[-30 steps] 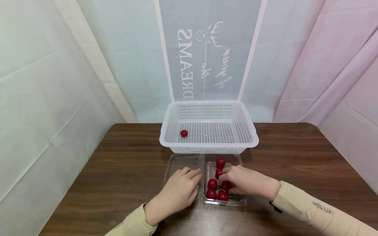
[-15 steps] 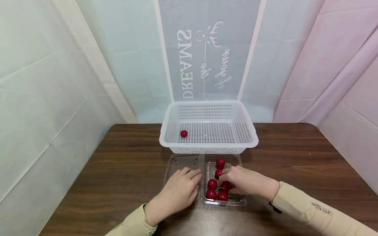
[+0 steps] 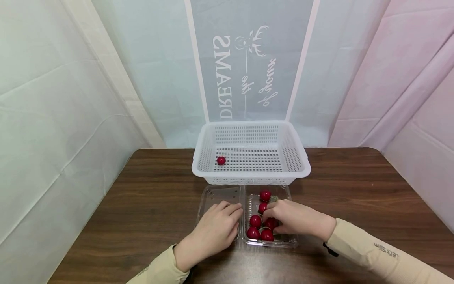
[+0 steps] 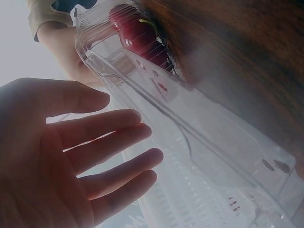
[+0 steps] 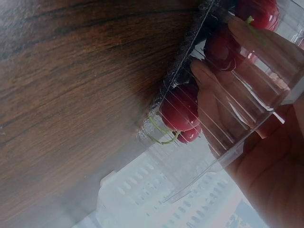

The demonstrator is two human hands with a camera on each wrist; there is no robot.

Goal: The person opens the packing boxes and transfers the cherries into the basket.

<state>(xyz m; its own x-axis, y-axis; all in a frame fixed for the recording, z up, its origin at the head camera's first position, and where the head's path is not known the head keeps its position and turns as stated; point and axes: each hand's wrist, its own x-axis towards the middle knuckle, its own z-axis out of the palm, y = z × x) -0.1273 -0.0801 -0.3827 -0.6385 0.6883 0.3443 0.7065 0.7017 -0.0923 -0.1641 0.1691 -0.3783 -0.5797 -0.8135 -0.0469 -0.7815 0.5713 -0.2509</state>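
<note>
Gripping a red cherry (image 3: 271, 223) with the right hand (image 3: 297, 217), thumb and fingertips curled in on either side, down inside the clear tray (image 3: 260, 243) toward its near edge. Sharing that tray with five other cherries (image 3: 253, 233), strung from the far edge to the near left corner. Holding nothing in the left hand (image 3: 213, 230), relaxed and lightly spread over the lid (image 3: 223, 192); hard to tell of any contact with the plastic. Note just beyond, at the far edge of the table (image 3: 159, 189) and between its far corners, the white basket (image 3: 250, 173), with a lone cherry (image 3: 221, 160) toward its left edge. Looking more like picking up than setting down, with the basket as the likely destination. Calling next, in that case, for a steady pinch, a straight lift clear of the tray's edges and a carry over the basket's near edge. Mind any green stem (image 5: 162, 143), apt to snag on neighbours.
</note>
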